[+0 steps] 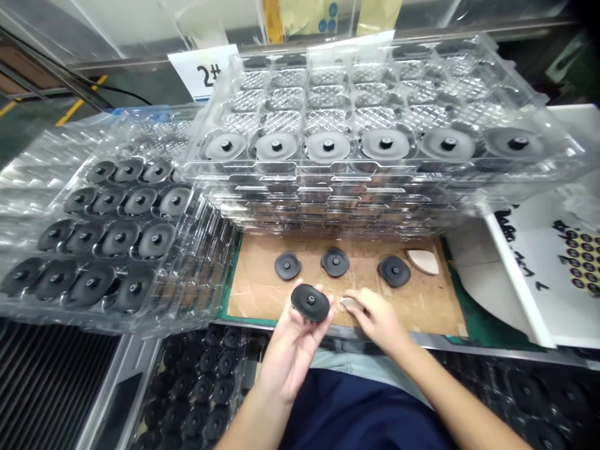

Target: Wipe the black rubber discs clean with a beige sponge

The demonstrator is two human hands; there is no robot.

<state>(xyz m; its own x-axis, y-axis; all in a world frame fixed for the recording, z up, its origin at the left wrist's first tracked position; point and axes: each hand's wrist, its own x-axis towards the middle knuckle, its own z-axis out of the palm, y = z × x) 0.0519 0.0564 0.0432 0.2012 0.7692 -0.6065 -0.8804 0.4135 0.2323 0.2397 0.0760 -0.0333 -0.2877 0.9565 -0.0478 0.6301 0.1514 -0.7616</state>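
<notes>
My left hand [295,350] is closed round the edge of a black oval disc [307,303] with a small raised hub in its middle, hub side up. My right hand [375,315] pinches a small off-white piece [350,302] just to the right of that disc, apart from it. What the piece is made of I cannot tell. Beyond my hands, three similar dark discs lie on a brown cardboard sheet [255,303]: a left one [287,266], a middle one [335,262] and a right one [394,271]. Beside the right one rests a flat cream wedge-shaped piece [423,261].
Behind the cardboard rises a stack of clear plastic trays [337,187], its front row filled with discs. Another clear tray [187,262] at left holds several rows of them. More discs [201,387] sit below the table edge. A white bin [518,281] stands at right.
</notes>
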